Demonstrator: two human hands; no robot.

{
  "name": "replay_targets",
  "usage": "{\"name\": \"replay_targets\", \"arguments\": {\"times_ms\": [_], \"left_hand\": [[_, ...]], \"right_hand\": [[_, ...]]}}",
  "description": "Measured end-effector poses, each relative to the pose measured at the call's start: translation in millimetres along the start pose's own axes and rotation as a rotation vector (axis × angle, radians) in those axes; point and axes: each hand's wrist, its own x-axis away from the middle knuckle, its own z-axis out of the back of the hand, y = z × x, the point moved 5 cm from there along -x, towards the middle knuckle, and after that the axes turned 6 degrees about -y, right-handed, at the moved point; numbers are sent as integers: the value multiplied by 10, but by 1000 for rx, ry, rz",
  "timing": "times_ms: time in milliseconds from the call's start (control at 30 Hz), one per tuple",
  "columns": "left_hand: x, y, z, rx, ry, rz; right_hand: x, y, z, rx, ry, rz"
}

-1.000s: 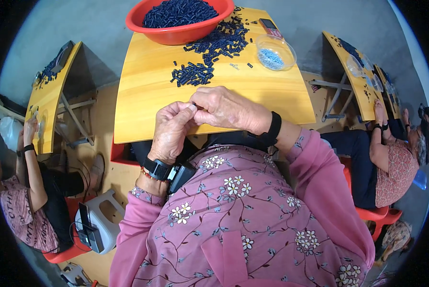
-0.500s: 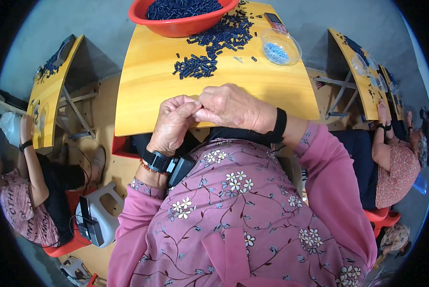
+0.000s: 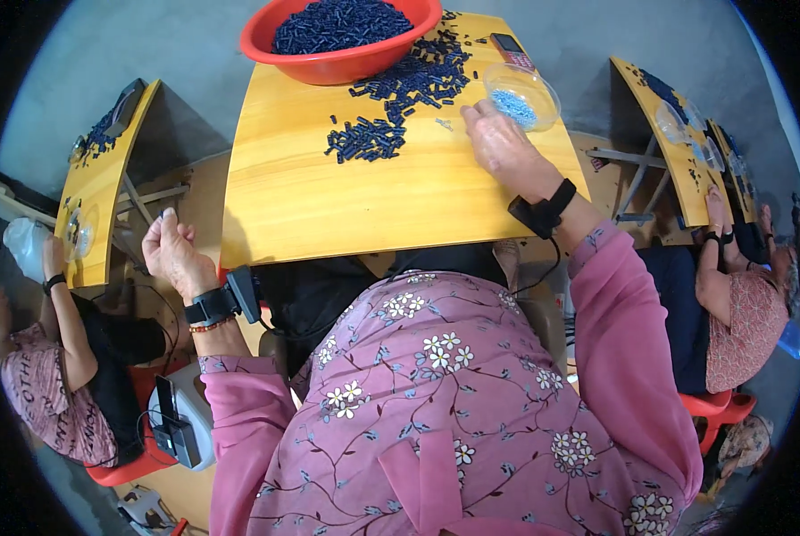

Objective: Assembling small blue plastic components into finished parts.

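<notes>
My left hand (image 3: pixel 175 255) is off the table's left edge, thumb and fingers pinched together; what they hold, if anything, is too small to make out. Over the right part of the yellow table (image 3: pixel 329 214), my right hand (image 3: pixel 504 152) reaches down with its fingers bunched, hiding what is under the tips. Just beyond it stands a clear round dish (image 3: pixel 547 89) with small light-blue pieces (image 3: pixel 513 108). A few tiny pale pieces (image 3: pixel 445 124) lie left of my right fingertips. A small pile of short dark plastic pieces (image 3: pixel 364 141) sits farther left.
A red basin (image 3: pixel 346 67) heaped with dark pieces (image 3: pixel 342 25) stands at the table's far edge, with more dark pieces (image 3: pixel 422 79) scattered beside it. A phone (image 3: pixel 512 51) lies at the far right. People sit at other yellow tables (image 3: pixel 92 232) on both sides.
My hands were together above the near table edge and have parted. The left moved out past the table's left edge; the right moved forward to the dish. A lone dark piece there is now hidden.
</notes>
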Motion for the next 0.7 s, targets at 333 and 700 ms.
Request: {"name": "replay_targets", "arguments": {"times_ms": [333,700], "left_hand": [[47,-616,274,-274,-32,533],[421,97,-583,-92,-402,15]], "right_hand": [[-86,160,-165,80,-20,31],[84,-632,-55,-1351,1,-59]]}}
